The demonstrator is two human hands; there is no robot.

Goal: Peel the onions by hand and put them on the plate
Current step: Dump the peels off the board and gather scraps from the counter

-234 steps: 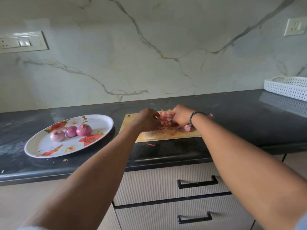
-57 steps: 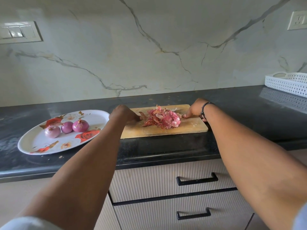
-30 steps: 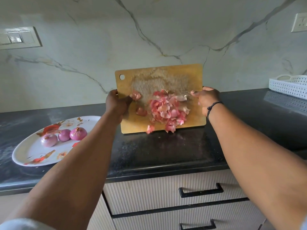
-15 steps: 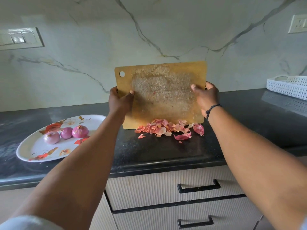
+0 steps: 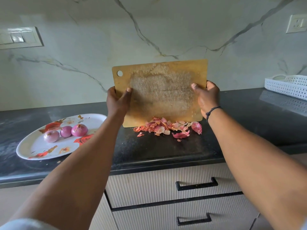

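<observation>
Left hand [image 5: 117,101], right hand [image 5: 206,98] gripping

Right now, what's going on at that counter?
A person holds a wooden cutting board nearly upright over the black countertop, left hand gripping its left edge and right hand its right edge. A pile of onion skins lies on the countertop at the board's lower edge. Three peeled onions sit on the floral plate to the left, so the peeling looks done.
</observation>
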